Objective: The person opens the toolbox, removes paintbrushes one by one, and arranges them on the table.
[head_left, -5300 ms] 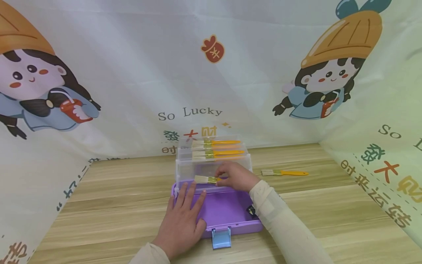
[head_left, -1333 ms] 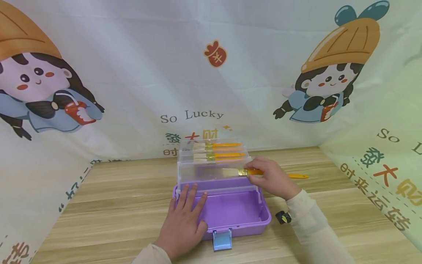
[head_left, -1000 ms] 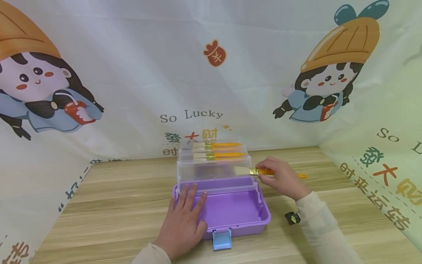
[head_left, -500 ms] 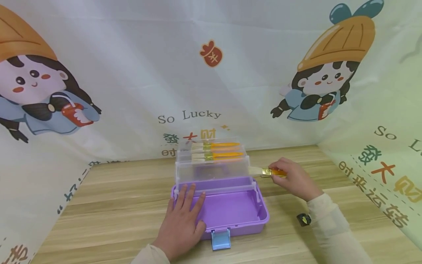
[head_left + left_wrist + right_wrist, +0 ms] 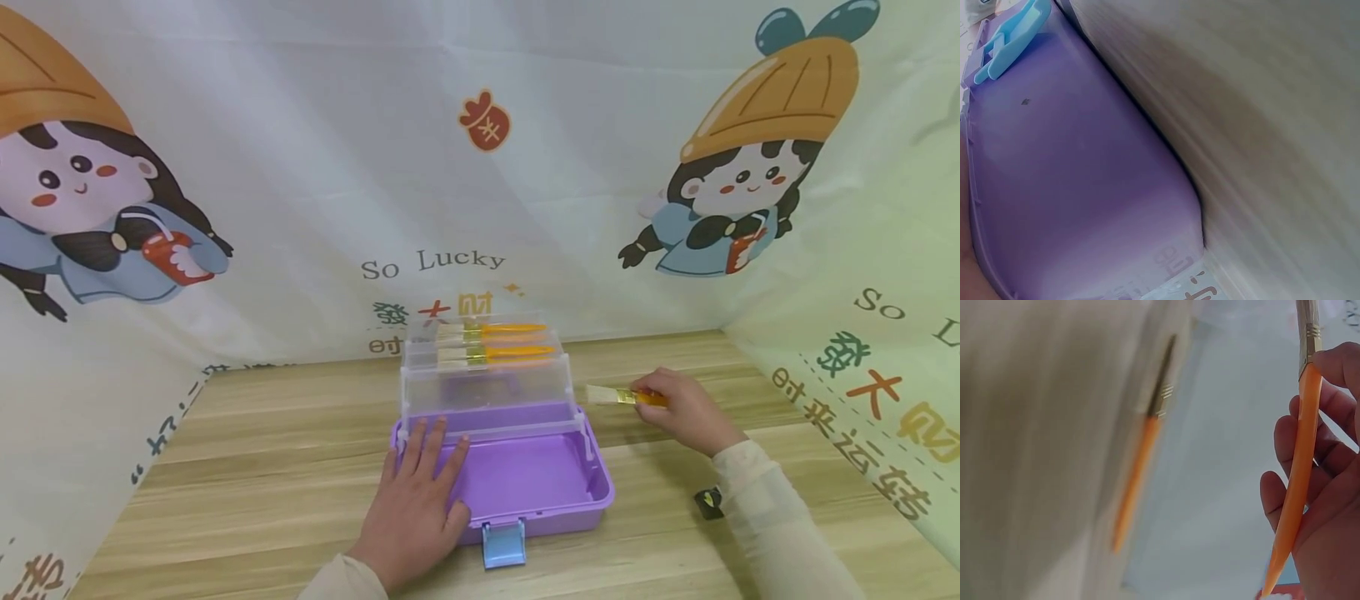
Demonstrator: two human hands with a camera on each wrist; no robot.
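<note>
In the head view, my right hand (image 5: 686, 412) pinches a paintbrush (image 5: 611, 396) with pale bristles, a brass-coloured ferrule and an orange handle, just right of the purple box. The right wrist view shows this orange handle (image 5: 1300, 456) running along the palm, thumb at the ferrule. A second paintbrush (image 5: 1144, 450) lies on the table beyond it. My left hand (image 5: 412, 500) rests with fingers spread on the left side of the purple box (image 5: 555, 521). Two similar brushes (image 5: 495, 333) lie in the clear stepped trays (image 5: 487, 392) at the box's back.
A light-blue latch (image 5: 502, 546) hangs at the box's front. Beneath lies a wood-grain table (image 5: 285, 442). A printed cloth (image 5: 300, 150) stands up behind and along both sides. A small black thing (image 5: 708, 503) shows beside the right sleeve.
My right hand has carried the paintbrush rightward, from in front of the clear tray to past the box's right side. The left hand has stayed in place.
</note>
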